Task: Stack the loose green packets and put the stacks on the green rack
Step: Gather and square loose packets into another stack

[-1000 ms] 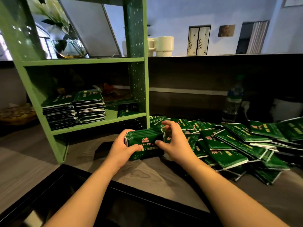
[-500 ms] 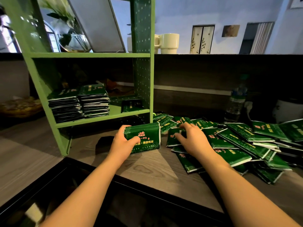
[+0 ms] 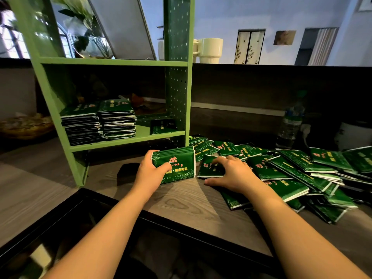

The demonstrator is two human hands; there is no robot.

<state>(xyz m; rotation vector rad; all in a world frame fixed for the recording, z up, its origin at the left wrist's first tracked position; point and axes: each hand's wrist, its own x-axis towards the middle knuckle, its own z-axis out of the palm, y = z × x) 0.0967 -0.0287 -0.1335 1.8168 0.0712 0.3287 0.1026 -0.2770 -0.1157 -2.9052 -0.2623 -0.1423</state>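
Observation:
My left hand (image 3: pixel 149 172) grips a bundle of green packets (image 3: pixel 177 163), held on edge on the wooden table just in front of the green rack (image 3: pixel 128 138). My right hand (image 3: pixel 231 174) lies over a loose green packet (image 3: pixel 208 169) at the near end of the loose packet pile (image 3: pixel 298 174), fingers curled on it and thumb on the table. Two finished stacks (image 3: pixel 100 120) sit on the rack's lower shelf, with a single packet (image 3: pixel 162 126) standing beside them on the right.
A black-framed glass panel (image 3: pixel 84 234) lies along the table's near edge. A small black object (image 3: pixel 128 169) sits left of my left hand. A water bottle (image 3: pixel 290 121) and a white container (image 3: pixel 354 135) stand behind the pile. Mugs (image 3: pixel 210 50) rest on the ledge above.
My right hand let go of the bundle and moved right onto a loose packet in the pile. My left hand kept hold of the bundle, which stays on the table.

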